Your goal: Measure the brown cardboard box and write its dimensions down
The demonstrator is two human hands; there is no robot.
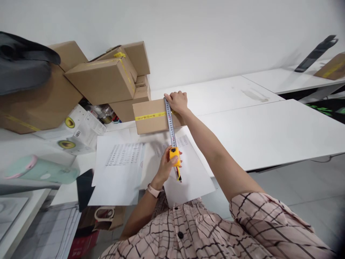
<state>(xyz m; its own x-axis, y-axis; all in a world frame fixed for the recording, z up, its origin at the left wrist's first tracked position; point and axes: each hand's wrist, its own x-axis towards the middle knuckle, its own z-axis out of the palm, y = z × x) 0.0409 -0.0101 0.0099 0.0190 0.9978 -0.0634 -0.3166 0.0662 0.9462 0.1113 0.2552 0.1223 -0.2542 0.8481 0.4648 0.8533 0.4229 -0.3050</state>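
Note:
A small cardboard box [151, 117] with a yellow tape strip lies on the white table [269, 129]. My right hand [177, 102] presses the end of a measuring tape blade [169, 124] onto the box's far top edge, fingers closed on it. My left hand [166, 166] grips the yellow tape measure case [175, 155] in front of the box. The blade runs straight across the box top, from the far edge towards me. Printed paper sheets [121, 169] lie under and beside my left hand.
Stacked cardboard boxes [105, 79] stand behind the small box at the left, with white packages [78, 129] and a mint-green case [40, 172] beside them. A dark bag [21, 61] sits on a large box. Further tables [285, 79] extend right, carrying another cardboard box [331, 66].

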